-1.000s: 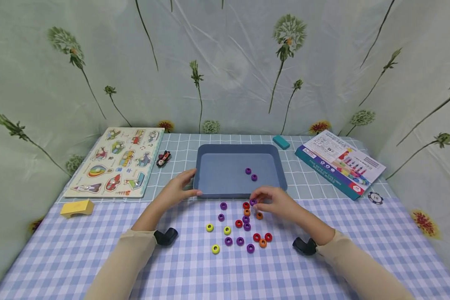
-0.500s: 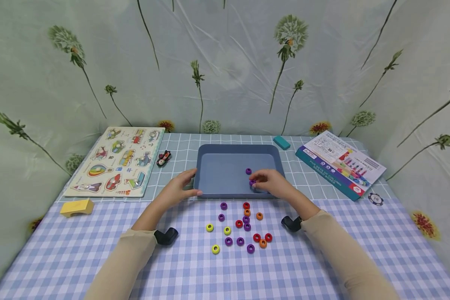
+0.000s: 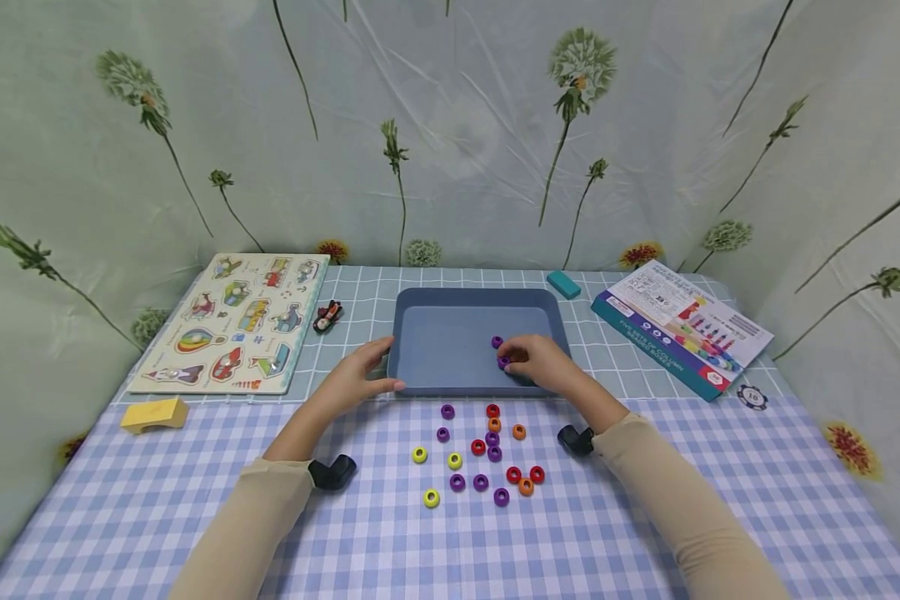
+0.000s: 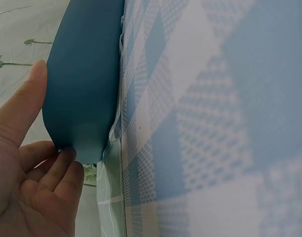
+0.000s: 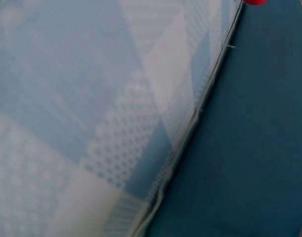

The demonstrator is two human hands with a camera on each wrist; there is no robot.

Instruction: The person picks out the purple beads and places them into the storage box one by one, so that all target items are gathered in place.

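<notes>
My right hand (image 3: 537, 363) is low inside the blue-grey tray (image 3: 450, 391), pinching a purple bead (image 3: 503, 362) between thumb and fingers near the tray floor. Just beyond it lies another purple bead (image 3: 497, 342). My left hand (image 3: 355, 377) holds the tray's front left corner, thumb at the front wall and fingers at the left side. In the left wrist view, the thumb and fingertips meet the tray wall (image 4: 84, 84). The right wrist view shows mostly the tray wall (image 5: 239, 128), with the pinching fingers out of sight.
In front of the tray lie several loose purple, red (image 3: 513, 475), orange (image 3: 526, 487) and yellow (image 3: 431, 498) beads. A picture puzzle board (image 3: 232, 329), yellow block (image 3: 154, 416) and small figure (image 3: 327, 317) are at left. A cardboard box (image 3: 682, 329) and teal block (image 3: 563, 285) are at right.
My right hand has carried a purple bead from just before the tray's front wall into the tray, shifting slightly left lately. The left hand has stayed at the corner.
</notes>
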